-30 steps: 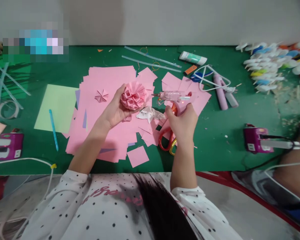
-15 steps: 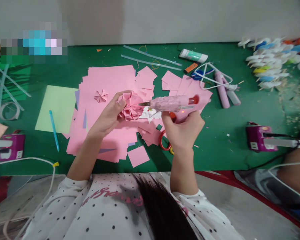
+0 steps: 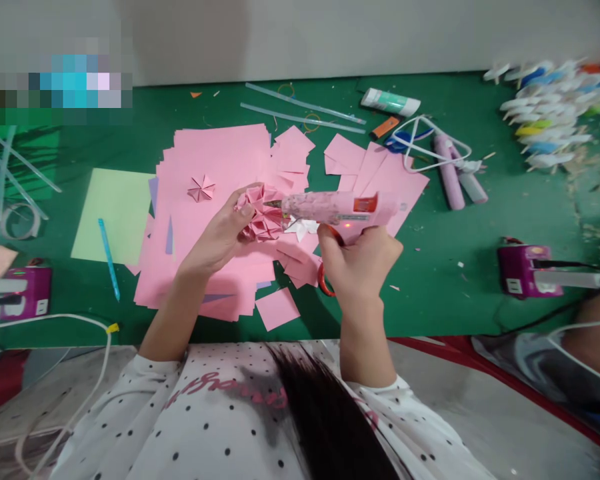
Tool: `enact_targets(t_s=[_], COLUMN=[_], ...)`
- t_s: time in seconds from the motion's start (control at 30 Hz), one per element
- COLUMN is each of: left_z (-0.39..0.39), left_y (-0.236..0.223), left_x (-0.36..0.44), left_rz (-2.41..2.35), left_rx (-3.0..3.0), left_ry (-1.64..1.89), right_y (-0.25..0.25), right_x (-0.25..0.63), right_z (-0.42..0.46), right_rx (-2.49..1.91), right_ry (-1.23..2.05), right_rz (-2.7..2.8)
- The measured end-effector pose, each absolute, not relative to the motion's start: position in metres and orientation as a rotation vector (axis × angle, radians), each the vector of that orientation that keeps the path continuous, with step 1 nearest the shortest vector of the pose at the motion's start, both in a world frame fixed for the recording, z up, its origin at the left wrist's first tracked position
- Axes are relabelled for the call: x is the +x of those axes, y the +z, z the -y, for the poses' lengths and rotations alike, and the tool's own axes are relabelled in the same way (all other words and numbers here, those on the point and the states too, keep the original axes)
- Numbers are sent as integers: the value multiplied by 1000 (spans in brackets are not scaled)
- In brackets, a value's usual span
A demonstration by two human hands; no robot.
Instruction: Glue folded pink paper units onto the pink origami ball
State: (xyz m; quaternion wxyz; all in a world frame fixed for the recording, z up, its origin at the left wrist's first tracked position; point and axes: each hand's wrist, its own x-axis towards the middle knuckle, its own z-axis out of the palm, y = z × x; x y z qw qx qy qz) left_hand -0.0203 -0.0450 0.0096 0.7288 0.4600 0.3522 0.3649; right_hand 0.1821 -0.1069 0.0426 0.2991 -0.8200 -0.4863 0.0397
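Observation:
My left hand (image 3: 223,230) is closed on a folded pink paper flower (image 3: 264,223), thumb on its left side. In my right hand (image 3: 363,260) is a pink hot glue gun (image 3: 325,207), with fingers wrapped round its handle. Its metal nozzle reaches the upper middle of the flower; whether it touches the paper I cannot tell. Another small folded pink paper piece (image 3: 201,189) lies on the stack of pink paper (image 3: 220,150) to the left. Partly hidden behind the gun is a crumpled white scrap (image 3: 303,228). Red-handled scissors (image 3: 325,281) show below the gun.
Pink paper squares (image 3: 277,309) lie around the hands. A pale green sheet (image 3: 110,213) carries a blue pen (image 3: 109,260). Clear glue sticks (image 3: 305,117), a glue stick tube (image 3: 390,102) and a second glue gun (image 3: 449,172) lie behind. Purple power boxes (image 3: 527,270) stand at both sides.
The glue gun has moved left in my right hand, bringing its nozzle over the flower's upper middle. My left hand keeps hold of the flower, which is slightly turned.

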Motion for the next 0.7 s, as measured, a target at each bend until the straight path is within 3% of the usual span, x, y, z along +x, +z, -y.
enact_targets(t_s=[0.7], left_z=[41], left_y=[14], left_x=[-37], left_rz=[-870], left_rx=[1355], left_ry=[801], right_y=[36], right_x=[189], right_z=[126], right_rx=[-1931], right_ry=[-154], right_rz=[1664])
